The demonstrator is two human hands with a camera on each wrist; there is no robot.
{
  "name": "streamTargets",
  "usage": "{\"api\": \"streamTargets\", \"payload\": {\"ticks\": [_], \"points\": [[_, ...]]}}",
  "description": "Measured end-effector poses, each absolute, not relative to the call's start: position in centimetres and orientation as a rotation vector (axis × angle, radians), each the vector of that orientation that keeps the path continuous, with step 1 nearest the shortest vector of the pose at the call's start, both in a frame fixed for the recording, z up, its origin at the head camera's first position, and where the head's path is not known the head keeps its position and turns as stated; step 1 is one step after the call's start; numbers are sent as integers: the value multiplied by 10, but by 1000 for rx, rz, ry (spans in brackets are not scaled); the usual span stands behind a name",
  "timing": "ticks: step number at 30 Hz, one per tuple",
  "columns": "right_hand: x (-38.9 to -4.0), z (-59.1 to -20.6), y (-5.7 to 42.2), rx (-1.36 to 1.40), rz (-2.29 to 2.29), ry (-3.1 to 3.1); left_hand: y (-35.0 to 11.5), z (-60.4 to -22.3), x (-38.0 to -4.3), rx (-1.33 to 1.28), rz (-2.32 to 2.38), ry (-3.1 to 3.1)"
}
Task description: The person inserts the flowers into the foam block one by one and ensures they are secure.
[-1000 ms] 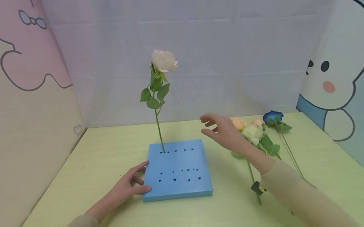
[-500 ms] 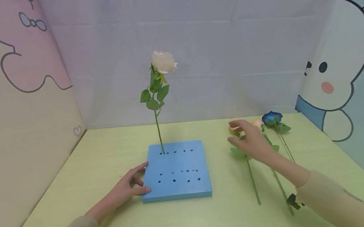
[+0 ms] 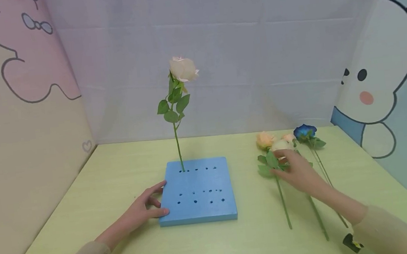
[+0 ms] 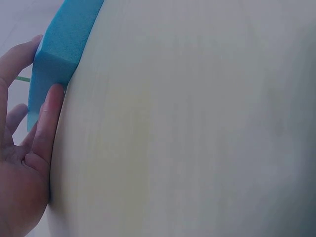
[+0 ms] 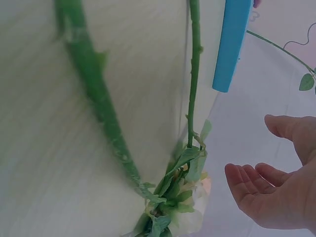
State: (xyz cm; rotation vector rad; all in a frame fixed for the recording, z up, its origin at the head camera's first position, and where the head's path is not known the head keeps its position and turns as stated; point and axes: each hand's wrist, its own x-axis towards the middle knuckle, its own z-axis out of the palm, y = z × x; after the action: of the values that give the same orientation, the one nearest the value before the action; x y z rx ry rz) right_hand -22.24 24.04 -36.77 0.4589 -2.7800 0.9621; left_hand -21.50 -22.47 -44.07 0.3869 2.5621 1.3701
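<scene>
My left hand (image 3: 145, 205) steadies the left side of a blue foam board (image 3: 199, 186) with holes, thumb at the front corner, another finger further back. In the left wrist view the fingers lie straight along the board's side (image 4: 54, 69). A pale pink rose (image 3: 183, 68) stands upright in a hole of the back row. My right hand (image 3: 297, 171) is over the lying flowers, fingers and thumb spread around the leaves (image 3: 271, 160) below a cream rose (image 3: 282, 145). The right wrist view shows that hand (image 5: 281, 182) gripping nothing, beside the stems.
On the table's right lie a peach rose (image 3: 265, 140), a smaller peach bloom (image 3: 288, 137) and a blue rose (image 3: 305, 131), stems pointing toward the front. A pale curtain (image 3: 220, 79) hangs behind the table (image 3: 124, 161), and printed panels flank both sides.
My right hand has moved right and down from beside the board, and is now lower over the leaves of the lying roses. The left hand has stayed at the board's edge.
</scene>
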Motion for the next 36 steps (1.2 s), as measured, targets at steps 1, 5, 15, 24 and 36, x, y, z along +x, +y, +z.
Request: {"api": "streamTargets", "payload": {"ticks": [1,5,15,24,36], "points": [[-221,-369,242,452,959,-2792,-225,-440,-215,386,1367,2565],[-217,-375,245,424,973,-2829,-224,-440,-215,383,1356,2572],[-213,-389,251,387,967,-2900,-224,-440,-214,363,1357,2566],[-212,-395,252,387,919,-2951,-225,-442,-214,396,1336,2590],[-216,-397,251,347,833,-3066,-223,-437,-214,379,1333,2587]]}}
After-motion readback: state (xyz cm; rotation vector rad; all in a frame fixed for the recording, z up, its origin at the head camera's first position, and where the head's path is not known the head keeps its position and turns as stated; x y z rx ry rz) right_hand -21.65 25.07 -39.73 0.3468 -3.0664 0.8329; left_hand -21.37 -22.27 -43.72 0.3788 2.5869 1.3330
